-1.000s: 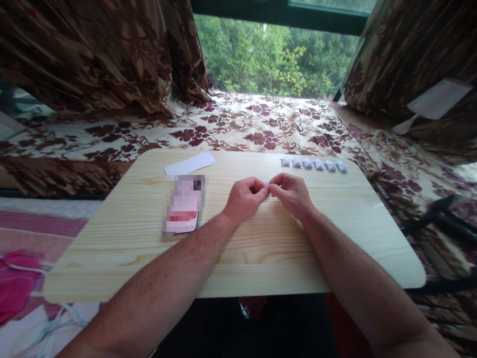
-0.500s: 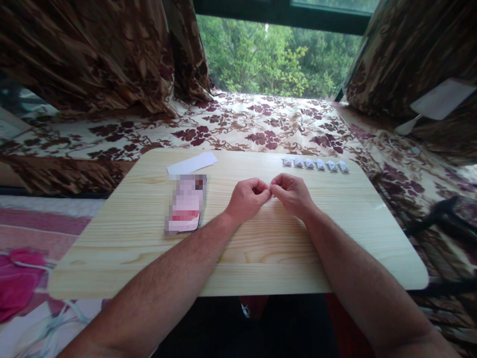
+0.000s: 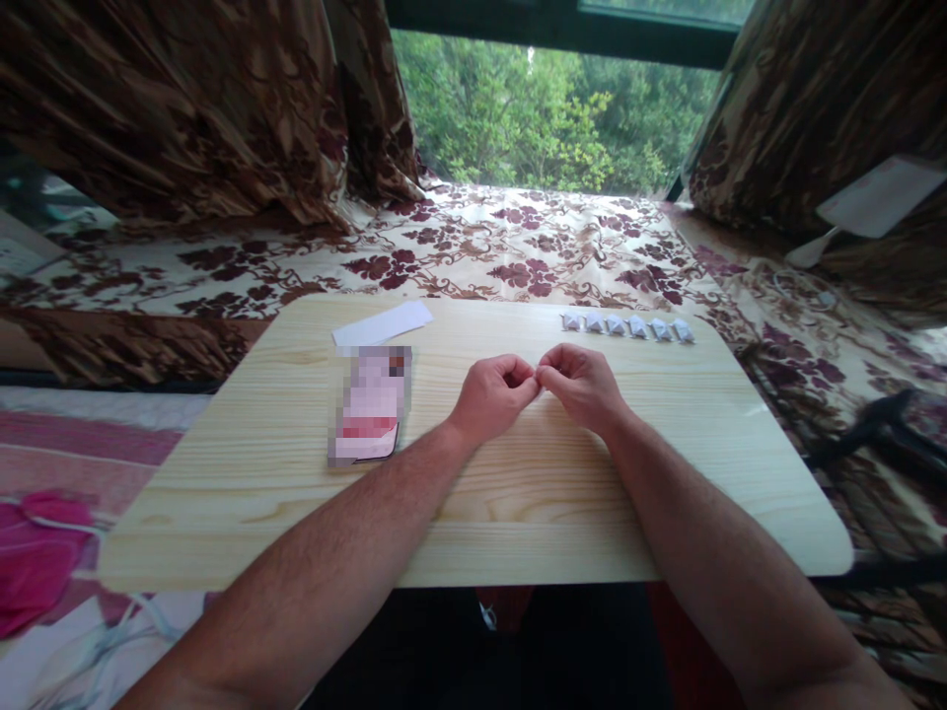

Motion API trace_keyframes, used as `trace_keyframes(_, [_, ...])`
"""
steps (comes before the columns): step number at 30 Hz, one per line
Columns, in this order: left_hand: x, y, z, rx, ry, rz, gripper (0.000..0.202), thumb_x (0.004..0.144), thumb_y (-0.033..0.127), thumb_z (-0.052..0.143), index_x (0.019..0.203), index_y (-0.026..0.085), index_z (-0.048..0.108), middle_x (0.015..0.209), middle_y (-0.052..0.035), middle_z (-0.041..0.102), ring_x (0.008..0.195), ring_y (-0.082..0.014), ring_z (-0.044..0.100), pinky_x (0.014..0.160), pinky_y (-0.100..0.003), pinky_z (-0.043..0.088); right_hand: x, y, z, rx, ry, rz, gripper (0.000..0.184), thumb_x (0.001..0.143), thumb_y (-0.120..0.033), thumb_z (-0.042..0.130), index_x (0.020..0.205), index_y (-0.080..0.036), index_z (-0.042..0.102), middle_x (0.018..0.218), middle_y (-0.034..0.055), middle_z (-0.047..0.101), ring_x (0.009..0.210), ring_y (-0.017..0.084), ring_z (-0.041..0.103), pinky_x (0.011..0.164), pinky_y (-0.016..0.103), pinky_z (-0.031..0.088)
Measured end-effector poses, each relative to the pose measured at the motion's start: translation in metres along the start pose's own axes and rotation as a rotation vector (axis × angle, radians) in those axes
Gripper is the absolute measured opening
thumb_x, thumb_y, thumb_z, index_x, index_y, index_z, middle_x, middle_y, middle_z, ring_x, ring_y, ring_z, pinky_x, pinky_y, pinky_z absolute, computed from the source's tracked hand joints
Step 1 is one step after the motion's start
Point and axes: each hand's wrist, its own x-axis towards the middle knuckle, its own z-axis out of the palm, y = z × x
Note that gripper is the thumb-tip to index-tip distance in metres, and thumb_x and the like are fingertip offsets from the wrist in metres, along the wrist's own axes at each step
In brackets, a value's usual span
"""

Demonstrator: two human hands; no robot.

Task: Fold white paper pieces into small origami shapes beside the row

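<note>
My left hand (image 3: 494,394) and my right hand (image 3: 581,387) meet over the middle of the table, fingertips pinched together and touching. Between them is a small white piece of paper (image 3: 541,392), mostly hidden by the fingers. Beyond my right hand, several small folded white paper shapes (image 3: 616,325) stand in a row near the far edge. A flat strip of white paper (image 3: 383,323) lies to the far left of my left hand.
Closer in than the strip, a phone (image 3: 370,406), blurred out in part, lies on the pale wooden table (image 3: 533,537). Floral fabric (image 3: 518,237) covers the ledge behind. A dark armrest-like object (image 3: 873,424) stands off the right edge.
Both hands keep almost the same pose and place, pinched together. Less of the white paper shows below the fingertips. The phone, strip and folded shapes stay put.
</note>
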Motion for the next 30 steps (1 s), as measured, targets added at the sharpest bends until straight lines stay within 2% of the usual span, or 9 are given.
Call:
trace_keyframes(3, [-0.0006,0.0011,0.0002,-0.021,-0.003,0.003,0.026,0.076,0.04,0.069,0.068,0.015,0.064,0.06,0.0007,0.058,0.053,-0.0085,0.044,0.049,-0.021,0.034,-0.0007,-0.0013,-0.0011,-0.004,-0.01,-0.013,0.007,0.075,-0.021,0.065,0.071,-0.016,0.063,0.062,-0.0022,0.059,0.056,0.01,0.05,0.052,0.024,0.036])
trace_keyframes(10, [0.0032,0.0007,-0.0016,-0.161,0.043,-0.019,0.023,0.074,0.035,0.071,0.066,0.015,0.062,0.061,0.0008,0.058,0.055,-0.0092,0.047,0.051,-0.022,0.036,-0.0004,-0.0008,0.0002,0.081,0.025,0.004,0.017,0.074,-0.031,0.072,0.077,-0.015,0.068,0.068,0.0009,0.066,0.06,0.012,0.057,0.057,0.025,0.044])
trace_keyframes(18, [0.0065,-0.0014,-0.0035,-0.237,0.086,-0.023,0.019,0.075,0.03,0.072,0.067,0.015,0.062,0.062,0.0009,0.06,0.058,-0.01,0.05,0.057,-0.024,0.04,0.0015,-0.0004,-0.0007,0.18,0.063,0.008,0.011,0.073,-0.024,0.072,0.073,-0.016,0.064,0.064,-0.0021,0.062,0.055,0.01,0.055,0.054,0.024,0.043])
trace_keyframes(30, [0.0055,0.0006,-0.0041,-0.246,0.056,-0.018,0.02,0.073,0.031,0.072,0.068,0.016,0.061,0.064,0.001,0.06,0.059,-0.0102,0.051,0.058,-0.024,0.04,0.0002,-0.0005,0.0002,0.121,0.059,0.011,0.012,0.073,-0.026,0.07,0.07,-0.017,0.062,0.06,-0.0026,0.06,0.053,0.01,0.052,0.053,0.024,0.04])
